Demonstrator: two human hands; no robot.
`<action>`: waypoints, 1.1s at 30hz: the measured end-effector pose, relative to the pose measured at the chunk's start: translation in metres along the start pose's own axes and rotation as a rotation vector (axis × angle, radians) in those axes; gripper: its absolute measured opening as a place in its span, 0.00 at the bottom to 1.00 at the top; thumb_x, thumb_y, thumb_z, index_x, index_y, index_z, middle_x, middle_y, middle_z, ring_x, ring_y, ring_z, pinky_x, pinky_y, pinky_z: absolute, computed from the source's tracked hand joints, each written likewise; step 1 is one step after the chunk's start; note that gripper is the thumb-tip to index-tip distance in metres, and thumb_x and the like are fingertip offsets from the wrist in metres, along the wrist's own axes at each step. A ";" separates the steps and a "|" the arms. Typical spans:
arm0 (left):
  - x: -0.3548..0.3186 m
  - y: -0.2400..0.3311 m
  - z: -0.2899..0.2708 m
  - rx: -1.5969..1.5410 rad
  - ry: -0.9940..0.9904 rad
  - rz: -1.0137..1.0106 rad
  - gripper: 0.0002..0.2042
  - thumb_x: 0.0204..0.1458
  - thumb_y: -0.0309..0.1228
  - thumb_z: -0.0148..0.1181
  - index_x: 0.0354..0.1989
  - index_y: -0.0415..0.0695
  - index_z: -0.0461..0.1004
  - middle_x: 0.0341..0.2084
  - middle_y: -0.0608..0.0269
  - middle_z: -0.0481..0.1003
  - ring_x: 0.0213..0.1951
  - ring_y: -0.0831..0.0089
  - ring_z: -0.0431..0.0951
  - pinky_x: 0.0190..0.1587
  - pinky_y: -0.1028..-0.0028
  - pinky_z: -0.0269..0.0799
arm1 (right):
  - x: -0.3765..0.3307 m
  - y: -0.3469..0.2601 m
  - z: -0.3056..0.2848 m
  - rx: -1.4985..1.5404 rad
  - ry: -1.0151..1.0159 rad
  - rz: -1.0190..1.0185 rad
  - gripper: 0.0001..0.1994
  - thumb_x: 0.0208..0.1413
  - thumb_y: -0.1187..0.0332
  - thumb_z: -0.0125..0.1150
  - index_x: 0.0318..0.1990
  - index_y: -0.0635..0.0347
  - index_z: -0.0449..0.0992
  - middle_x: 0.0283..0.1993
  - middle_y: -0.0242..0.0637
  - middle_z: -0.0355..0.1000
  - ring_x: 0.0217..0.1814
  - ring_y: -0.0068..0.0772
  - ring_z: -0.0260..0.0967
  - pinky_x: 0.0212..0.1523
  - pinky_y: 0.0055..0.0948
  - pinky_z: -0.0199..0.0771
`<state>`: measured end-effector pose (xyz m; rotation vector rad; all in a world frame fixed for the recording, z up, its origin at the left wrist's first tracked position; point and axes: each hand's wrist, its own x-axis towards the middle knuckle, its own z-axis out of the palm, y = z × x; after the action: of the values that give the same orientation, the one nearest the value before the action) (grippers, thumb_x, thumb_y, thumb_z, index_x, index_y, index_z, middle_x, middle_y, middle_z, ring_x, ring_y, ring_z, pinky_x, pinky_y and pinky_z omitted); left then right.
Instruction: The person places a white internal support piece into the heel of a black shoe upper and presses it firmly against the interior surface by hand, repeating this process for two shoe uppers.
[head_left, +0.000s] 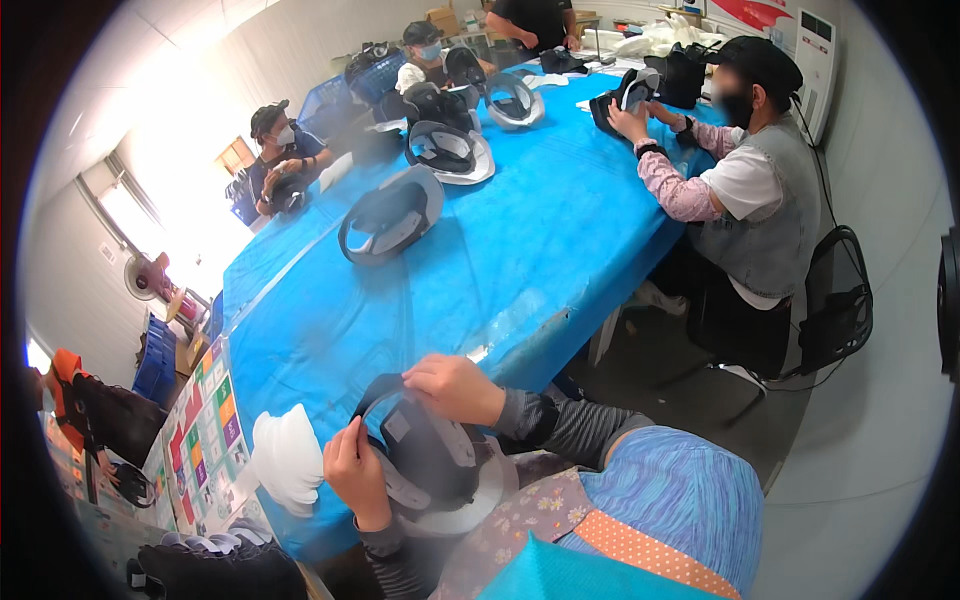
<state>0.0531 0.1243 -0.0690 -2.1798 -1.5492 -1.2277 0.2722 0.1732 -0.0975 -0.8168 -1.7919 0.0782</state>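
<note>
A bright workroom with a long table (560, 220) covered in blue; a co-worker in a grey vest (792, 225) sits along the right side. At the near end, a dark cap (437, 465) shows its inside. The left hand (357, 475) and right hand (455, 390) pinch its dark band (377, 391). If 1 pinch loosens, the band could twist; a leftward bump could topple the white stack (285, 455) beside it.

Tilted dark cap (430, 458) with pale brim, inside visible, by the blue table (400, 315) edge
</note>
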 end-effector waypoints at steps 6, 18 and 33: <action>0.009 0.008 -0.002 0.195 0.203 0.086 0.13 0.53 0.23 0.66 0.47 0.36 0.78 0.36 0.51 0.79 0.35 0.57 0.78 0.41 0.64 0.73 | 0.003 -0.005 -0.005 0.202 -0.113 0.267 0.13 0.54 0.67 0.67 0.44 0.64 0.75 0.42 0.44 0.76 0.46 0.50 0.74 0.47 0.42 0.75; -0.010 -0.002 0.004 -0.193 -0.002 -0.452 0.10 0.54 0.26 0.68 0.40 0.34 0.76 0.37 0.56 0.76 0.36 0.64 0.75 0.41 0.70 0.70 | -0.012 -0.008 0.013 0.225 -0.006 0.295 0.13 0.51 0.75 0.65 0.44 0.61 0.72 0.43 0.46 0.71 0.49 0.54 0.69 0.47 0.44 0.72; -0.014 0.021 -0.005 0.188 -0.171 -0.364 0.18 0.65 0.41 0.52 0.39 0.37 0.80 0.25 0.42 0.78 0.28 0.41 0.76 0.30 0.52 0.69 | 0.000 -0.020 -0.013 -0.175 -0.389 0.177 0.14 0.55 0.60 0.59 0.23 0.60 0.78 0.22 0.47 0.75 0.26 0.53 0.76 0.26 0.47 0.74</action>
<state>0.0667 0.1027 -0.0702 -1.9848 -2.1102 -0.9513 0.2737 0.1532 -0.0837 -1.1463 -2.1067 0.2100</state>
